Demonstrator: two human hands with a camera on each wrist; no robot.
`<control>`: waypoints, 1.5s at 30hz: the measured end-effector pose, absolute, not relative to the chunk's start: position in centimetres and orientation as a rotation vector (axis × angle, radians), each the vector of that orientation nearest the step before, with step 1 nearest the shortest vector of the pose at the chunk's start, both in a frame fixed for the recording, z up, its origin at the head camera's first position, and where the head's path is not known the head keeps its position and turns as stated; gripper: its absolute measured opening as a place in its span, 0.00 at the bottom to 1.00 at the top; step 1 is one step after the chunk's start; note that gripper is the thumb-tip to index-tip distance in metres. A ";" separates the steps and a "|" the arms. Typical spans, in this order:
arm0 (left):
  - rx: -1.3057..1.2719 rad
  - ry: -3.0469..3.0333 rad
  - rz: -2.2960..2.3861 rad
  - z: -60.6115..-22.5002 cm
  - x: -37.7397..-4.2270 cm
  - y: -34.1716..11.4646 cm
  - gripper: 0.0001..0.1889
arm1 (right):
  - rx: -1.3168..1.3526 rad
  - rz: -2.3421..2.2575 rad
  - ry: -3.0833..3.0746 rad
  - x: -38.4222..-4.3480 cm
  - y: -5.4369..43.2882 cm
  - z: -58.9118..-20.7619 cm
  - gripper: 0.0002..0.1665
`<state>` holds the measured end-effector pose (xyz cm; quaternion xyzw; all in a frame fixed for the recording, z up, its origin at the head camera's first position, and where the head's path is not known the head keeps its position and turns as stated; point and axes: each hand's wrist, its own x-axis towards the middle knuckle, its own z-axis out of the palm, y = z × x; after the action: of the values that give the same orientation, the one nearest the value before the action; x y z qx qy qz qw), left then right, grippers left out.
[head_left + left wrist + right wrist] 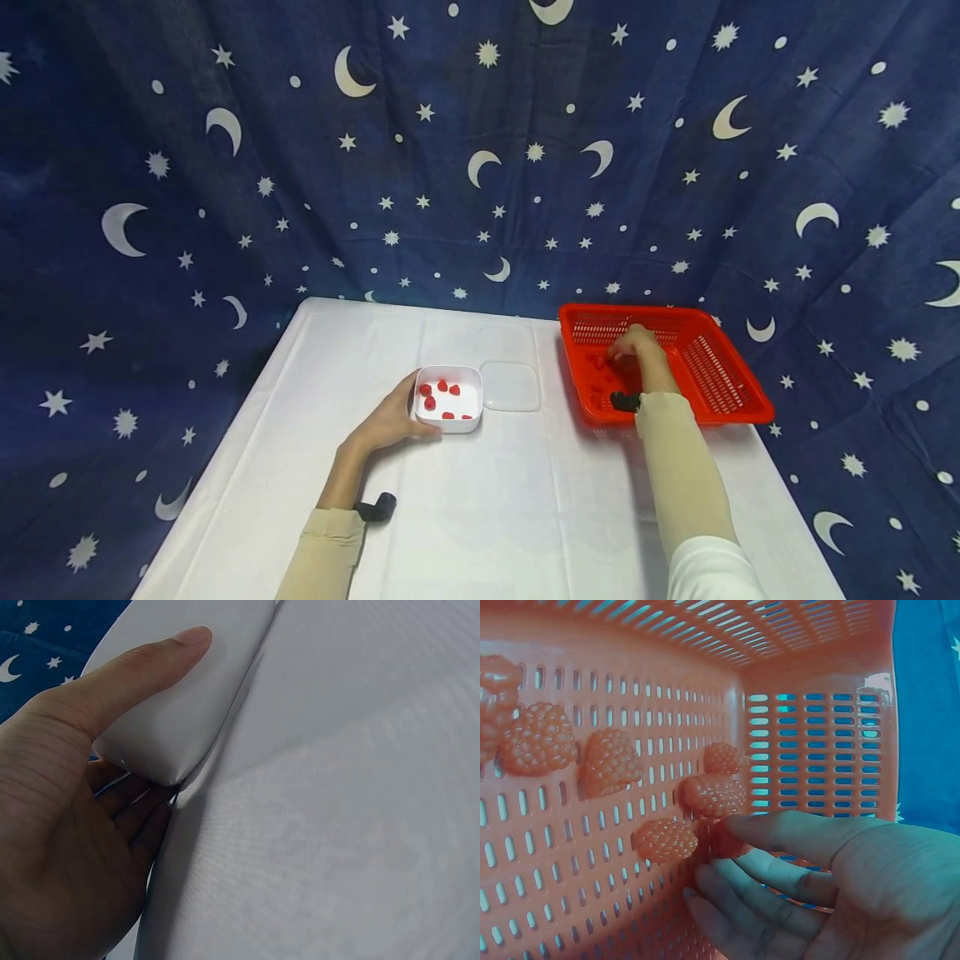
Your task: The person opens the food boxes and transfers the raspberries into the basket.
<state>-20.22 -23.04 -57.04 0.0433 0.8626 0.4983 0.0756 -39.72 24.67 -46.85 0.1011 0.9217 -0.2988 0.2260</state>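
My right grip (639, 343) pinches a red, bumpy, rounded raspberry (727, 844) near the left edge of the red slotted plastic basket (637, 311); loose fingertips could drop it. Left grip (393, 417) clasps the white square box (456, 426); a jerk could spill it.

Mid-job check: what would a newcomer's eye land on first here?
Probably the bright red basket at the table's right, where the right hand pinches a raspberry. Next, the dark blue curtain of moons and stars behind. Then the white box near the middle, held by the left hand, red berries inside.
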 end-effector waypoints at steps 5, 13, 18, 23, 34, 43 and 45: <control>0.129 2.586 1.495 -57.0 -20.2 -23.0 0.71 | 0.272 -0.826 2.541 -39.5 24.6 -46.8 0.19; 0.133 2.578 1.503 -56.9 -20.1 -23.0 0.70 | 0.228 -0.659 2.695 -39.4 24.4 -45.4 0.18; 0.136 2.589 1.497 -56.9 -20.1 -23.0 0.70 | 0.229 -0.624 2.795 -38.9 23.6 -42.9 0.18; 0.143 2.604 1.486 -56.9 -20.2 -23.0 0.70 | 0.249 -0.755 2.830 -38.3 22.7 -39.8 0.18; 0.139 2.607 1.469 -56.9 -20.1 -23.0 0.70 | 0.104 -0.817 3.019 -34.8 18.8 -33.7 0.20; 0.143 2.598 1.474 -56.8 -20.1 -23.1 0.70 | -0.112 -0.944 3.107 -31.8 14.6 -32.5 0.16; 0.148 2.600 1.472 -56.8 -20.1 -23.1 0.70 | -0.148 -0.969 3.116 -31.3 13.6 -32.7 0.16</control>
<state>-20.15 -23.06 -56.81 0.0493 0.8668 0.4906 0.0750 -31.31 13.58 -32.66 -0.0452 0.9521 -0.2960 -0.0625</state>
